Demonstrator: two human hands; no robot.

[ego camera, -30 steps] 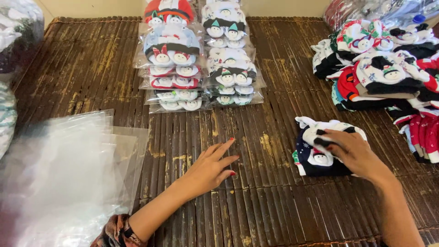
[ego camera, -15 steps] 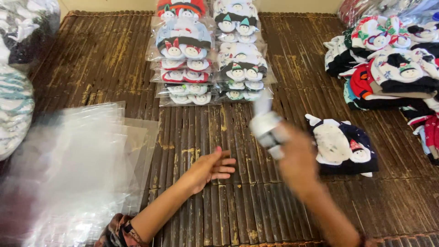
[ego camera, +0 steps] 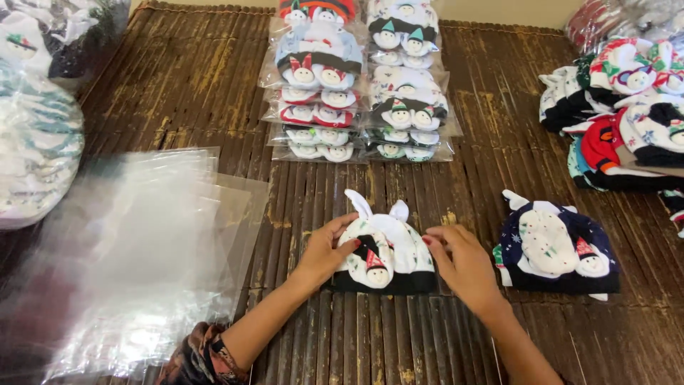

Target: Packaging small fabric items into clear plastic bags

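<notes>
A small white knitted hat (ego camera: 388, 246) with a black brim, two white ear points and little doll faces lies flat on the dark slatted mat (ego camera: 214, 78) in front of me. My left hand (ego camera: 324, 251) presses its left edge, fingers spread. On the hat's right edge rests my right hand (ego camera: 463, 264), fingers flat. To the right, apart from my hands, lies a second hat (ego camera: 556, 249), dark blue with white patches.
Clear plastic bags (ego camera: 135, 264) are stacked at the left. Two rows of bagged hats (ego camera: 360, 85) lie at the back centre. A loose pile of unbagged hats (ego camera: 627, 114) sits at the right. Filled sacks (ego camera: 35, 128) stand far left.
My right hand lifted a white hat from the pile at the right and carried it left to the mat in front of me. Both hands now rest on it.
</notes>
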